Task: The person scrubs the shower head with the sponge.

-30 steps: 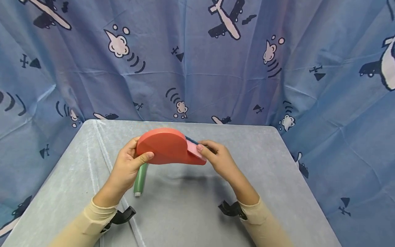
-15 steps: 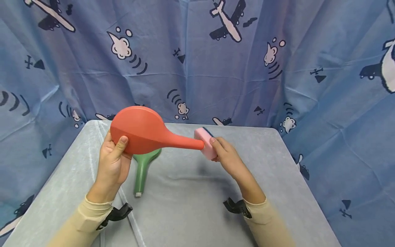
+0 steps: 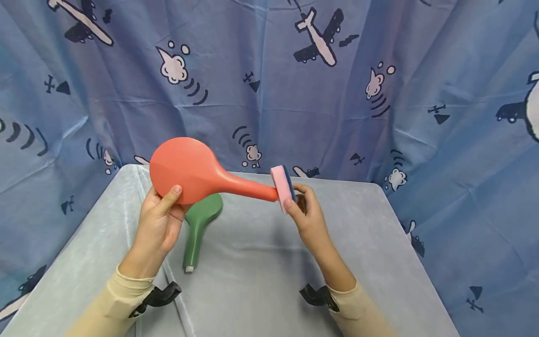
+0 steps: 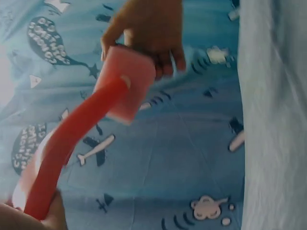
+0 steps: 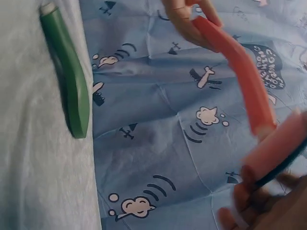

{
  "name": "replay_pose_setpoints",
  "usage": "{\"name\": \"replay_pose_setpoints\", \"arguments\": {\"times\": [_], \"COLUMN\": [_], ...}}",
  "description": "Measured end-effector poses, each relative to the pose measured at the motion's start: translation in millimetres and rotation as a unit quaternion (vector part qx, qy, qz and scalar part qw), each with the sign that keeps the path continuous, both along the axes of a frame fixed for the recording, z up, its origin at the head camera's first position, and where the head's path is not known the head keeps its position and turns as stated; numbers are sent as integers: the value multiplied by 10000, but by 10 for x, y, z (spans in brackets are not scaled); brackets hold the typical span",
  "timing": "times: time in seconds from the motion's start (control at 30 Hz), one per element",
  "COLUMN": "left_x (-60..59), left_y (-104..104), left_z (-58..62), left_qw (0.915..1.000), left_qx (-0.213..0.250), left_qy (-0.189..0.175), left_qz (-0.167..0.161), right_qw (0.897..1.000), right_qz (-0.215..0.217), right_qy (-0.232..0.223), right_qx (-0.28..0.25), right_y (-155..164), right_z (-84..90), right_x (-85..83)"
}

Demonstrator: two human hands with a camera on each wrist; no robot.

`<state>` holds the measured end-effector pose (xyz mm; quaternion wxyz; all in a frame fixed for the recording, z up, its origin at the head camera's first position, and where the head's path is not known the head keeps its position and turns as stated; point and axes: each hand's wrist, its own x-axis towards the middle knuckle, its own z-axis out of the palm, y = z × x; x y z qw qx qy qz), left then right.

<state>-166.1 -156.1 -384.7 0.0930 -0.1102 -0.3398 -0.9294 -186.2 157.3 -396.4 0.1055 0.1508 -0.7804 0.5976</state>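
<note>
My left hand (image 3: 159, 223) grips the round head of a red paddle-shaped board (image 3: 189, 171), held above the table with its handle pointing right. My right hand (image 3: 306, 216) pinches a pink sponge with a dark blue backing (image 3: 283, 183) and presses its pink face against the tip of the red handle. The left wrist view has the red board (image 4: 72, 139) meeting the sponge (image 4: 125, 82) under the right hand's fingers (image 4: 153, 28). In the right wrist view the red board (image 5: 240, 76) runs to the sponge (image 5: 276, 153).
A green paddle-shaped board (image 3: 199, 224) lies flat on the grey-covered table (image 3: 261, 262), below the red one; it shows too in the right wrist view as the green board (image 5: 67, 81). A blue curtain with aeroplane prints (image 3: 269, 79) hangs behind and at both sides.
The red board has swung from lying across both hands to pointing its handle right and has risen. The sponge has moved off the board's face to the handle tip.
</note>
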Motion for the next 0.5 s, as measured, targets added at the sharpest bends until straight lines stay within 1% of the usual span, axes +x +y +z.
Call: {"name": "replay_pose_setpoints", "arguments": {"times": [0.03,0.07,0.1,0.13,0.17,0.2,0.27,0.3,0.37,0.4,0.47,0.5], "left_x": [8,17,26,37,47,54,63,64,66,69,60,54], "left_y": [-6,-11,-18,-25,-36,-47,-71,-83,-104,-108,-104,-96], "left_z": [-2,0,4,10,17,27,55,68,90,96,96,89], "left_qw": [9996,9986,9975,9966,9958,9955,9959,9962,9957,9953,9941,9931], "left_qx": [233,443,563,621,648,646,515,413,246,151,-133,-331], "left_qy": [30,64,94,123,136,132,93,46,-138,-254,-498,-589], "left_qz": [-138,-290,-416,-531,-635,-686,-736,-771,-879,-919,-950,-954], "right_qw": [9991,9956,9894,9803,9681,9536,9208,9048,8755,8631,8424,8347], "right_qz": [57,107,173,216,254,293,474,594,820,923,1089,1148], "right_qy": [393,848,1315,1779,2245,2693,3497,3803,4276,4435,4655,4715], "right_qx": [163,371,584,833,1080,1313,1660,1821,2095,2233,2487,2604], "right_y": [-8,-18,-27,-35,-43,-50,-60,-62,-73,-80,-96,-106], "right_z": [-25,-48,-70,-90,-106,-115,-118,-113,-95,-83,-74,-75], "right_x": [17,30,39,44,42,36,11,-2,-25,-31,-39,-43]}}
